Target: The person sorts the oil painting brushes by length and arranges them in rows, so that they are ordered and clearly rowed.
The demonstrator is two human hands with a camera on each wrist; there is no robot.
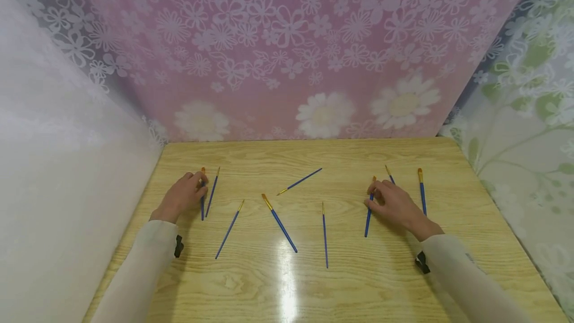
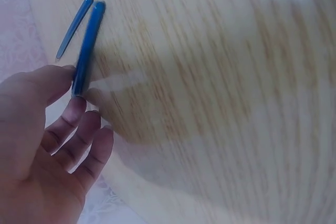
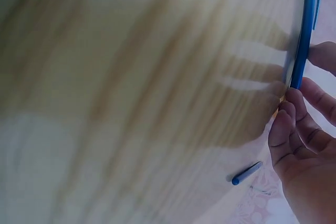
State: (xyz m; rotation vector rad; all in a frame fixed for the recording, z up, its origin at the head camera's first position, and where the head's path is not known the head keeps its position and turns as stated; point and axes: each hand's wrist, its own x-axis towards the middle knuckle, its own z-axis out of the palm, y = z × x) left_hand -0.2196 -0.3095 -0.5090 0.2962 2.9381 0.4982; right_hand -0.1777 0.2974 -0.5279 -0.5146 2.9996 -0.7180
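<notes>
At the table's left, my left hand (image 1: pixel 181 194) pinches a blue-handled paintbrush (image 1: pixel 202 208) between thumb and index finger, the orange bristles pointing to the back. A thinner paintbrush (image 1: pixel 213 192) lies just right of it. In the left wrist view the held handle (image 2: pixel 90 43) slants up from the fingertips. My right hand (image 1: pixel 396 203) pinches another blue paintbrush (image 1: pixel 368 221) near its ferrule, its handle toward the front. Partly hidden behind that hand is a thin paintbrush (image 1: pixel 389 176); a wider paintbrush (image 1: pixel 422 191) lies farther right.
Between the hands lie a slanting thin paintbrush (image 1: pixel 229 229), a flat paintbrush (image 1: pixel 280 226), a thin paintbrush (image 1: pixel 299 181) farther back and one nearly straight paintbrush (image 1: pixel 325 241). The wooden table (image 1: pixel 233 298) meets a pink floral backdrop (image 1: pixel 269 113), with pale walls at both sides.
</notes>
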